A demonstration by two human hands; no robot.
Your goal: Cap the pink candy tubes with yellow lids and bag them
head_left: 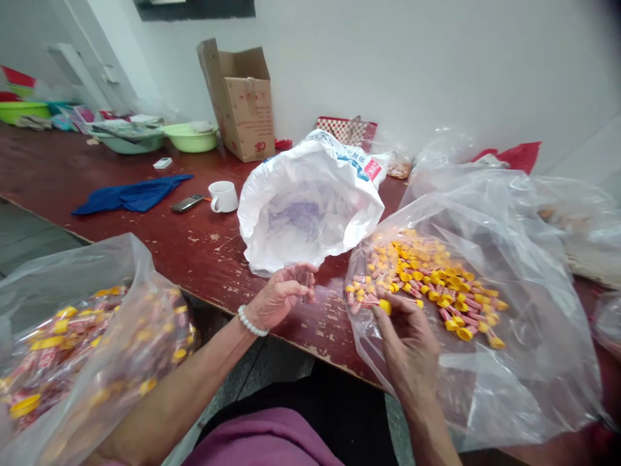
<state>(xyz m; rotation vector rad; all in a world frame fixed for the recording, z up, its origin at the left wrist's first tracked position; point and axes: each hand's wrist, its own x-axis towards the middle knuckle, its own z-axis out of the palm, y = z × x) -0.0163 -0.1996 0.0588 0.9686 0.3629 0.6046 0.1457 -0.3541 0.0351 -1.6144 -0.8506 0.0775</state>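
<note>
Just one tube (299,277) (one cap (385,306))

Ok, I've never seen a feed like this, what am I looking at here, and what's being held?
No machine here: one camera on a person's head looks down at their own two bare hands. The left hand, wearing a bead bracelet, holds a small clear tube. The right hand reaches into a clear bag of yellow-capped pieces, its fingers pinching a yellow cap. All this is over a worn red table. Between the hands lies an open white bag; a second clear bag sits lower left. Farther back: a white mug, a blue cloth and a cardboard box.
</note>
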